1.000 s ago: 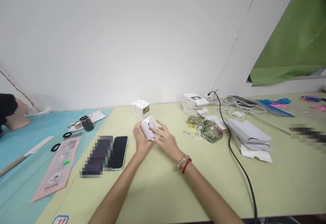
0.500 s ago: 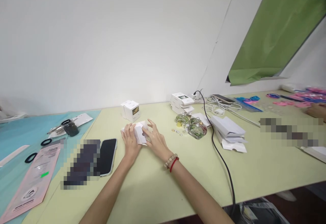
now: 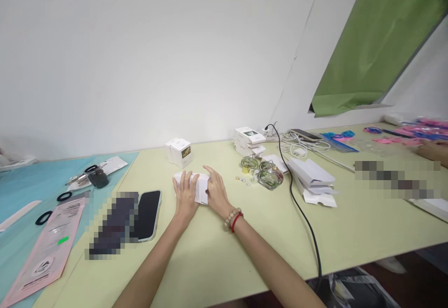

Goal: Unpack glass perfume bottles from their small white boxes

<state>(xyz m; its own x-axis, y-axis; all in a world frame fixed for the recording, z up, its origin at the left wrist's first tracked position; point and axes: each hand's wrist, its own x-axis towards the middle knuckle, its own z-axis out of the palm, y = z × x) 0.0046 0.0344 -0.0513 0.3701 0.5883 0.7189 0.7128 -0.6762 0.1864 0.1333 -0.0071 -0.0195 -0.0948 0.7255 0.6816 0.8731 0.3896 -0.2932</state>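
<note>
A small white cardboard box point(image 3: 202, 190) lies on the yellow-green tabletop between my hands. My left hand point(image 3: 186, 193) lies over its left part, with the fingers curled across the top. Against the box's right end is my right hand point(image 3: 217, 193), its fingers bent around that end and the index finger raised a little. Much of the box is hidden by both hands. Just behind it stand more white boxes point(image 3: 179, 153) with a small picture on one face.
Right of my hands are glass bottles point(image 3: 270, 177), small loose pieces point(image 3: 243, 180), flattened white cartons point(image 3: 313, 177), stacked white boxes point(image 3: 249, 140) and a black cable point(image 3: 300, 205) crossing the table. A phone point(image 3: 147, 215) lies left. Another person's hand point(image 3: 434, 150) shows at far right.
The box has shifted slightly right and turned, and its raised flaps no longer show. My left hand has spread farther over it; my right-hand fingers have closed in around the right end.
</note>
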